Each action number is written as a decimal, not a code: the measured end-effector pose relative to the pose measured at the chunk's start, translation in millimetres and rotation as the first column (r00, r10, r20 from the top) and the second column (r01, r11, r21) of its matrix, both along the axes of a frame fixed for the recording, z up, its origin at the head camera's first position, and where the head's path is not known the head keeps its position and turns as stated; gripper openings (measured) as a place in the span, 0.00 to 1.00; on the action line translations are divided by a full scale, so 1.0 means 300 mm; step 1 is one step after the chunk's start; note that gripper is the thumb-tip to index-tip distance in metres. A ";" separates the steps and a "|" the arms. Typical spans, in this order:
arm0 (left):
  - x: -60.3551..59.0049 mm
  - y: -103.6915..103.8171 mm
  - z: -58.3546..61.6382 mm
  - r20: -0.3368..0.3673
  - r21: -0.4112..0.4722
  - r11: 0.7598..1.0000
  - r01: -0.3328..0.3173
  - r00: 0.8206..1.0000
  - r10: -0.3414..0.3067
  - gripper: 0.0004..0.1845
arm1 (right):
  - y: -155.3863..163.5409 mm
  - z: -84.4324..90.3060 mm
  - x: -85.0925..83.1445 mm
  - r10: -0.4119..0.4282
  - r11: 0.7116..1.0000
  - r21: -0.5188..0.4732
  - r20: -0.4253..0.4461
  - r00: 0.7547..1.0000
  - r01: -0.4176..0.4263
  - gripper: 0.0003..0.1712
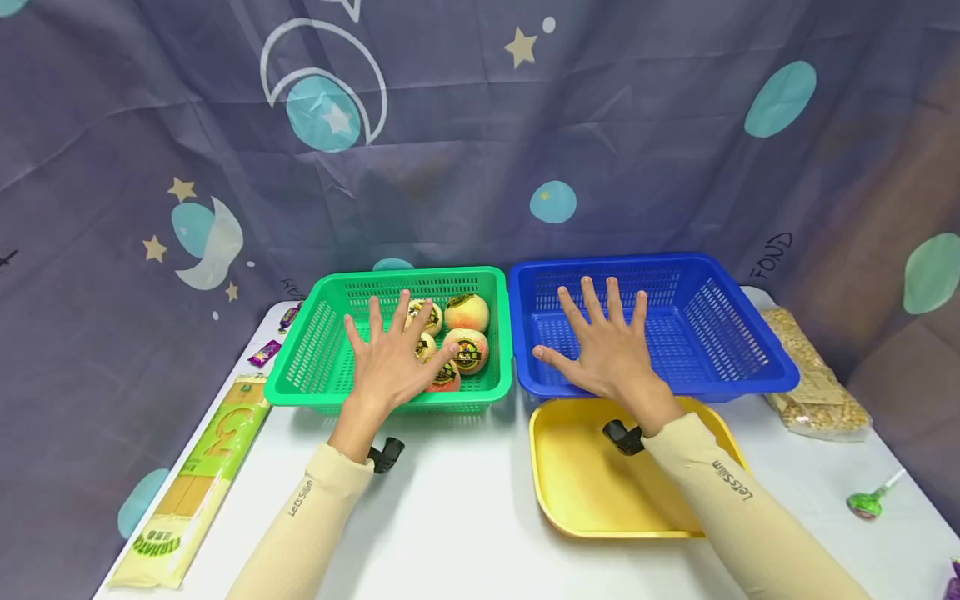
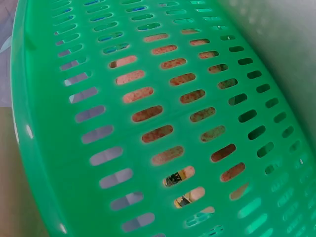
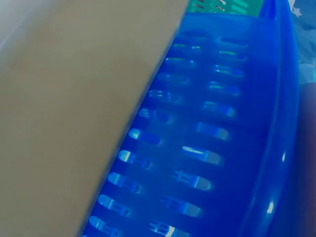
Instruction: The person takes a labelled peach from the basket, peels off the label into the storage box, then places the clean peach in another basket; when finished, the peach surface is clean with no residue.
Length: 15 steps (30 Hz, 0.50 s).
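Several peaches point(image 1: 467, 313) fill the green basket point(image 1: 315, 367); blue basket point(image 1: 720, 333) empty.

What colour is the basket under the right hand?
Blue. The basket under the right hand shows best in the head view.

Blue basket point(image 1: 750, 367) open above; peaches point(image 1: 467, 315) crowd green basket's point(image 1: 300, 383) right half

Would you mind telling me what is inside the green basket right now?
The green basket holds round peach-coloured fruits with dark labels, at least four. The left hand, fingers spread, hovers over them and covers part of the pile, so the full count is unclear.
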<state>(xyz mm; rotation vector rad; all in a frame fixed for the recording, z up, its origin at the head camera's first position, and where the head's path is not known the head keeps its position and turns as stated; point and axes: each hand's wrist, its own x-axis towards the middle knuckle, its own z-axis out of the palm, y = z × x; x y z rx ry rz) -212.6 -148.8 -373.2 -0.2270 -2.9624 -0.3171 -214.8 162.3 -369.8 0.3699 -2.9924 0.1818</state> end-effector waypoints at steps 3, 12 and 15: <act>-0.001 -0.006 0.000 -0.001 0.009 1.000 -0.004 1.000 0.004 0.44 | -0.003 -0.002 -0.004 0.005 1.000 -0.004 -0.004 1.000 -0.005 0.57; 0.002 -0.027 -0.007 -0.007 0.025 1.000 -0.019 1.000 0.019 0.44 | -0.015 0.006 -0.015 0.015 0.998 -0.054 0.030 0.999 -0.013 0.55; 0.005 -0.037 -0.008 -0.007 0.034 0.999 -0.025 1.000 0.025 0.45 | -0.023 0.015 -0.021 0.018 0.997 -0.082 0.062 0.998 -0.013 0.54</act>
